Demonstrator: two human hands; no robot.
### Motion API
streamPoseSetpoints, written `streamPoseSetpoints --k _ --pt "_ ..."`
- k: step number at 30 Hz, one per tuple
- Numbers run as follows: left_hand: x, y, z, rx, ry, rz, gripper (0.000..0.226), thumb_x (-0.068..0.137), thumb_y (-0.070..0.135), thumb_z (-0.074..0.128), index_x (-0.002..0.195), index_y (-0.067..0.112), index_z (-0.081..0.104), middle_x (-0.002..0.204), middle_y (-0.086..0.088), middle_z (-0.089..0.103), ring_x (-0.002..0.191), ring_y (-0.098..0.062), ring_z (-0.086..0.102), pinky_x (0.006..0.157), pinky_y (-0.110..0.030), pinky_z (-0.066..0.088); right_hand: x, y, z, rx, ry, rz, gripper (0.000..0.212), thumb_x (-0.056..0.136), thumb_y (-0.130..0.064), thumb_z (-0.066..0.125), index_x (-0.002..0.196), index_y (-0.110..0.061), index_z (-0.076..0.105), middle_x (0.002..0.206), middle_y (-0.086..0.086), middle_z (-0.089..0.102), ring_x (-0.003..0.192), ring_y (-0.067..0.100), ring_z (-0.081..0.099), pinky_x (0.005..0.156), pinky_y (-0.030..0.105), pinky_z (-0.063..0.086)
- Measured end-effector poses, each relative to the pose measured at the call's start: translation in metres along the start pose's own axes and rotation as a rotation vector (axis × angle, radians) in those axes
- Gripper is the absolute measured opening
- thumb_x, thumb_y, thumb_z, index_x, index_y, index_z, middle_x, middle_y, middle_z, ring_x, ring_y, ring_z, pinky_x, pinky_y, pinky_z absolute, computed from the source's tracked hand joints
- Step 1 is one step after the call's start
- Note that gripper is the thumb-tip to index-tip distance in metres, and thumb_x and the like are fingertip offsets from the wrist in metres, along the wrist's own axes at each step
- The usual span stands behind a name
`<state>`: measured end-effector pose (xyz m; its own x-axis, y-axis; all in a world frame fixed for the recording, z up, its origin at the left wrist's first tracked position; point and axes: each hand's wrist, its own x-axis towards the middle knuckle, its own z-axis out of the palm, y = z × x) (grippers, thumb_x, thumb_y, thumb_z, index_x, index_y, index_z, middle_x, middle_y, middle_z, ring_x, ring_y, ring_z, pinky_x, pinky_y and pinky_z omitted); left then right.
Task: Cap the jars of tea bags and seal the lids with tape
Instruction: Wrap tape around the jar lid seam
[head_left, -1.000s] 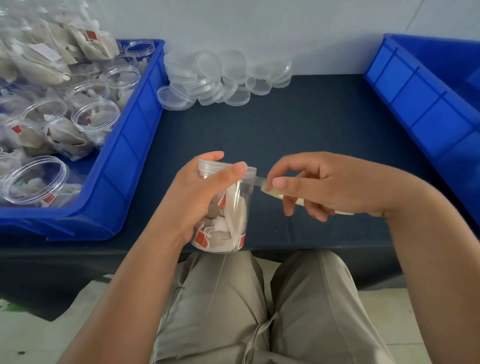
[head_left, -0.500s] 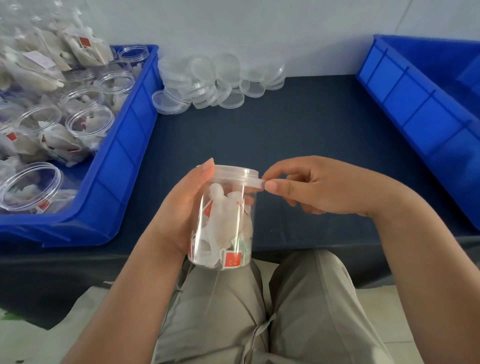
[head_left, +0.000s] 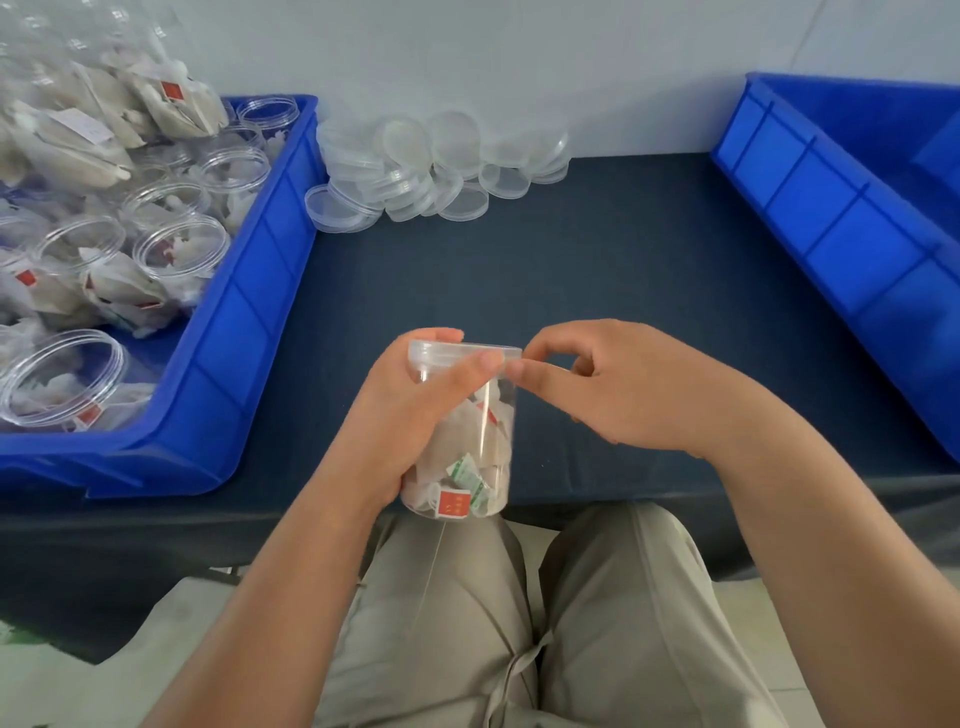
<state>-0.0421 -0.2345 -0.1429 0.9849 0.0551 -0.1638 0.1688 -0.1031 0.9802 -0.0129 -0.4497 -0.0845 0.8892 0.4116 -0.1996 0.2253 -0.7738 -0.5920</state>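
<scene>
A clear jar full of tea bags, with a translucent lid on top, stands upright over my lap at the table's near edge. My left hand grips the jar from the left, its thumb laid across the lid's rim. My right hand is at the lid's right edge, with thumb and forefinger pinched together against the rim. Any tape there is too clear to make out.
A blue bin at the left holds several open jars of tea bags. A heap of loose clear lids lies at the back by the wall. Another blue bin stands at the right. Dark table cloth lies between.
The jar has been turned upright and round in my left hand. My right hand, which held a strip pulled out from the lid a second ago, has closed in against the rim.
</scene>
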Motion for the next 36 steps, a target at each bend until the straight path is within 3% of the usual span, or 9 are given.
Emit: streamPoseSetpoints --k 5,8,10,13,16,20,25,31,36 --pt "0.002 0.007 -0.004 0.177 0.088 0.036 0.091 0.060 0.085 0.074 0.140 0.042 0.060 0.123 0.018 0.072 0.110 -0.008 0.073 0.088 -0.032 0.061 0.006 0.001 0.000 0.003 -0.032 0.037 0.045 0.096 -0.081 0.043 0.104 -0.044 0.068 0.072 -0.050 0.055 0.048 0.003 0.063 0.061 0.028 0.047" --pt "0.003 0.005 0.003 0.246 0.084 0.026 0.115 0.058 0.089 0.071 0.158 0.045 0.036 0.148 0.013 0.057 0.127 -0.007 0.061 0.103 -0.033 0.055 0.010 0.003 0.006 -0.041 -0.001 0.031 0.041 0.098 -0.077 0.045 0.103 -0.043 0.066 0.071 -0.048 0.057 0.052 -0.004 0.063 0.063 0.030 0.047" --pt "0.003 0.005 0.007 0.288 0.093 0.024 0.122 0.052 0.092 0.074 0.158 0.046 0.034 0.147 0.011 0.057 0.129 -0.008 0.059 0.098 -0.026 0.051 0.012 0.004 0.010 -0.049 0.012 0.026 0.037 0.099 -0.074 0.046 0.103 -0.043 0.066 0.068 -0.033 0.063 0.054 -0.013 0.060 0.067 0.031 0.047" --pt "0.005 0.009 0.003 0.291 0.112 0.018 0.109 0.053 0.091 0.074 0.150 0.049 0.047 0.133 0.017 0.064 0.115 -0.005 0.067 0.085 -0.022 0.054 0.013 0.002 0.008 -0.055 -0.051 0.010 0.047 0.093 -0.084 0.040 0.106 -0.047 0.065 0.077 -0.035 0.066 0.052 -0.001 0.065 0.063 0.030 0.049" --pt "0.007 0.015 -0.008 0.210 0.092 -0.009 0.089 0.054 0.086 0.078 0.135 0.055 0.059 0.115 0.019 0.072 0.097 0.003 0.073 0.081 -0.026 0.059 0.010 0.008 -0.003 -0.042 -0.180 -0.030 0.042 0.093 -0.083 0.042 0.122 -0.057 0.058 0.081 -0.015 0.072 0.055 0.005 0.067 0.068 0.028 0.048" --pt "0.003 0.019 -0.015 -0.005 0.010 -0.092 0.077 0.058 0.075 0.085 0.128 0.047 0.068 0.107 0.007 0.080 0.099 -0.018 0.079 0.082 -0.037 0.063 0.003 0.018 -0.020 0.095 -0.179 -0.060 0.022 0.100 -0.069 0.050 0.120 -0.064 0.058 0.069 -0.018 0.064 0.056 0.002 0.060 0.069 0.026 0.049" --pt "-0.007 0.019 -0.010 -0.403 -0.187 -0.199 0.091 0.055 0.064 0.098 0.130 0.021 0.072 0.119 -0.021 0.072 0.096 -0.029 0.073 0.076 -0.040 0.064 0.001 0.019 -0.016 0.121 -0.189 -0.097 0.028 0.101 -0.068 0.045 0.113 -0.056 0.068 0.065 -0.017 0.055 0.056 0.000 0.053 0.064 0.022 0.044" --pt "-0.007 0.012 -0.009 -0.509 -0.242 -0.215 0.104 0.058 0.062 0.098 0.143 0.013 0.062 0.136 -0.032 0.065 0.121 -0.048 0.067 0.086 -0.048 0.063 0.000 0.019 -0.014 0.182 -0.280 -0.042 0.037 0.094 -0.080 0.044 0.110 -0.060 0.069 0.082 -0.008 0.060 0.060 0.005 0.050 0.063 0.020 0.050" --pt "0.002 0.009 -0.016 -0.437 -0.304 -0.128 0.082 0.069 0.073 0.087 0.124 0.014 0.073 0.127 -0.019 0.074 0.099 -0.028 0.076 0.078 -0.038 0.063 0.003 0.013 -0.006 0.151 -0.161 -0.040 0.041 0.091 -0.084 0.045 0.107 -0.055 0.070 0.070 -0.016 0.059 0.057 -0.002 0.055 0.068 0.026 0.045"
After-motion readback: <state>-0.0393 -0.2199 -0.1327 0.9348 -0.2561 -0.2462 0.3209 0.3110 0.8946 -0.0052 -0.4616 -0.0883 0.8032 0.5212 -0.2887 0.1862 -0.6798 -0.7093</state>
